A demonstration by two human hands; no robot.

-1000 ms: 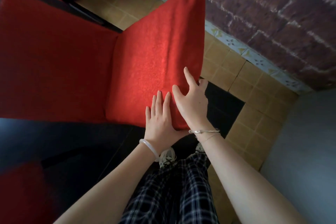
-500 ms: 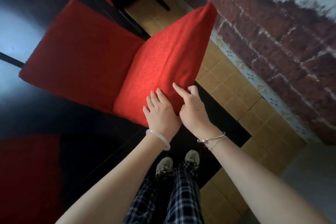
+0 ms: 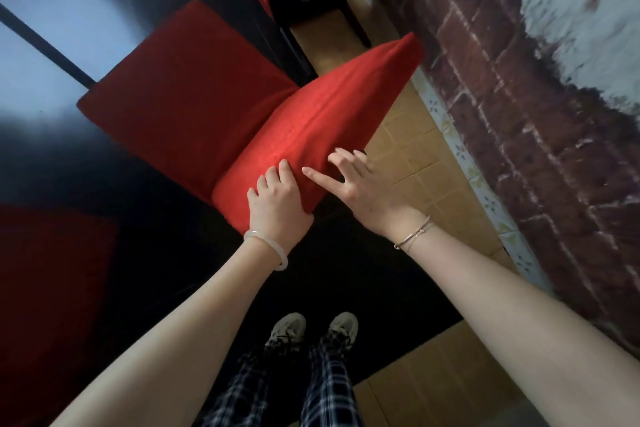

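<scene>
Your left hand [image 3: 277, 198] is clamped on the near corner of the tilted red cushion [image 3: 329, 107], fingers curled over its top face and the thumb tucked at the lower edge. Your right hand [image 3: 363, 191] lies loose beside it, fingers splayed: the index finger rests straight on the fabric and the others bend at the cushion's right edge, too blurred to show whether they hook it. Half a second ago your two hands pressed together on that corner; now they are apart, with a strip of red showing between them, because the right one has slid out toward the tiled floor [image 3: 408, 149]. A second ago both sets of fingers lay flat and pointed up the cushion's face; the left ones have since curled into a grip. The cushion leans lower than before, its left side against the flat red cushion [image 3: 187, 94] on the dark surface [image 3: 104, 184], its far corner pointing toward the brick wall [image 3: 519, 97]. Your view has also pulled back, so your forearms look longer and both shoes [image 3: 287, 329] show fully below them. The white bangle [image 3: 266, 246] sits on your left wrist, and the thin bracelet [image 3: 412, 232] on your right.
</scene>
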